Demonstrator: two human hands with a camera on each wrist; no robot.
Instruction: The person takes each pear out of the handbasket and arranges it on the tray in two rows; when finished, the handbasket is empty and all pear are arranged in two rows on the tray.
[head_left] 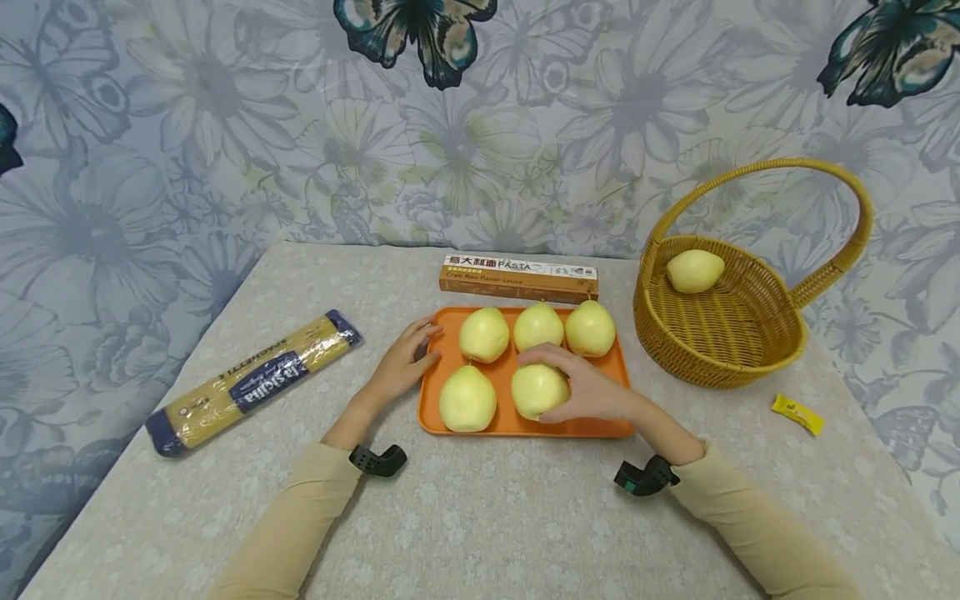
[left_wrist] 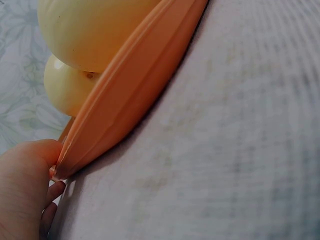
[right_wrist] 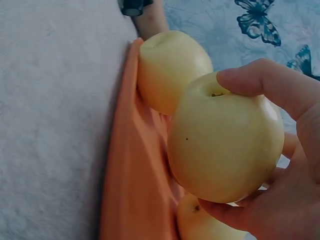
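Observation:
An orange tray carries several pale yellow pears in two rows. My right hand grips the front right pear; in the right wrist view the thumb lies near the hollow at one end of that pear and the fingers curl round its far side. At the tray's left edge, my left hand holds the rim. The left wrist view shows the thumb against the tray's corner and the other fingers partly hidden beside it.
A wicker basket with a tall handle stands at the right, one pear inside. Behind the tray lies a pasta box. A spaghetti packet is on the left; a small yellow wrapped item lies before the basket.

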